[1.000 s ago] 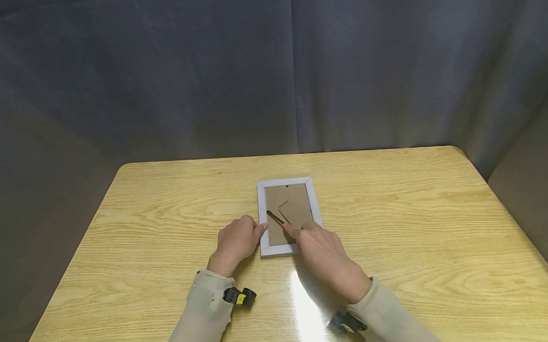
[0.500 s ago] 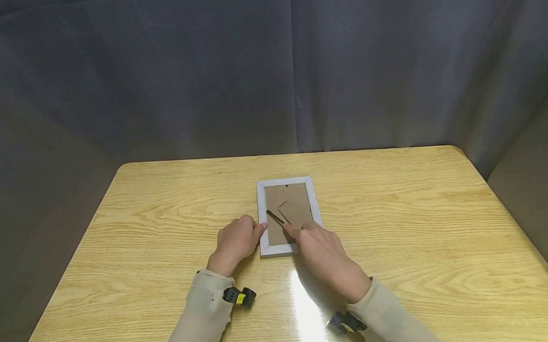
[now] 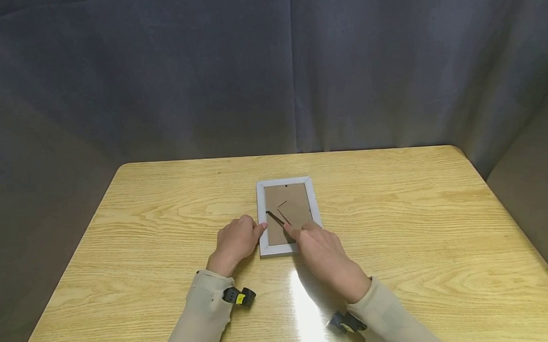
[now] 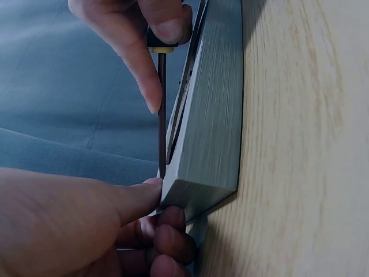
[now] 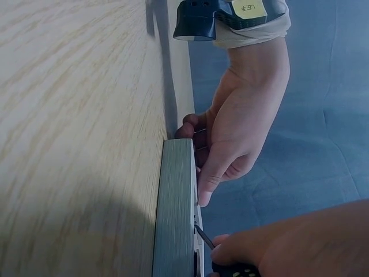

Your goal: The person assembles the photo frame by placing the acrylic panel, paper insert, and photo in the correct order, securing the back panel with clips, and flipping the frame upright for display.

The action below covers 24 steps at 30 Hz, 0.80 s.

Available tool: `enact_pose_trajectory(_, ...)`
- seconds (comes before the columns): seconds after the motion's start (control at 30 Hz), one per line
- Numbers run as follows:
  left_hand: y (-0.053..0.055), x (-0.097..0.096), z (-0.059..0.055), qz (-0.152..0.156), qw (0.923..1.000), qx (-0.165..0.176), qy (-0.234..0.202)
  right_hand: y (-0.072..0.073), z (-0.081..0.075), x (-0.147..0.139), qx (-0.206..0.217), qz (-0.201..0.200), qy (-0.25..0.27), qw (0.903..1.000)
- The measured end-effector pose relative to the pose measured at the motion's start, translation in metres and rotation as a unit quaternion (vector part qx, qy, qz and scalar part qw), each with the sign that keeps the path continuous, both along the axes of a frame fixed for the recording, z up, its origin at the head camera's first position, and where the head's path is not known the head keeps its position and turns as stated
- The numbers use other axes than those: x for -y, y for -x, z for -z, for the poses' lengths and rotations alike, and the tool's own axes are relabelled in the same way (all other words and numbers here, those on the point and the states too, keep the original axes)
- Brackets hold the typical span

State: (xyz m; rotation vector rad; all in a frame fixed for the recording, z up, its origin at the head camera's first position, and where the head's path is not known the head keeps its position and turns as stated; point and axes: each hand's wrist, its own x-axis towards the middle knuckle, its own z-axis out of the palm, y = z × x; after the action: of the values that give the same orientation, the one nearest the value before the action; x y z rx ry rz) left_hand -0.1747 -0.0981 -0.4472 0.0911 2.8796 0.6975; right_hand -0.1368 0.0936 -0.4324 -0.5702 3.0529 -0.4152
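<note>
A white picture frame (image 3: 262,196) lies face down on the table, its brown backing board (image 3: 297,195) upward. My left hand (image 3: 236,240) grips the frame's left side, thumb on top and fingers curled against the outer edge. In my right hand (image 3: 324,252) is a screwdriver (image 4: 162,127) with a dark shaft, a black handle and a yellow collar. The index finger stretches along the shaft. The screwdriver's tip reaches the inner left edge of the frame, at a small dark tab. Most of the handle is hidden by the right hand in the head view.
Small dark tabs also show at the top and right inner edges of the frame. A cut line marks the backing board. The wooden table (image 3: 145,236) spreads around it, with a dark curtain (image 3: 207,82) behind. A dark camera (image 3: 246,297) sits on the left wrist.
The screwdriver's tip has shifted very slightly at the frame's left inner edge. Both hands and the frame stay nearly still.
</note>
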Motion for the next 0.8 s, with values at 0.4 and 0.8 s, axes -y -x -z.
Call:
enact_pose_trajectory(0.4, 0.0008, 0.0005, 0.0002, -0.002, 1.0, 0.008, -0.001, 0.0, 0.0007, -0.0001, 0.008, -0.004, 0.0, 1.0)
enact_pose_trajectory(0.8, 0.0009, 0.0008, -0.0006, 0.002, 0.9999, 0.01, -0.004, 0.0002, -0.0014, -0.0017, 0.023, -0.002, 0.017, 0.9996)
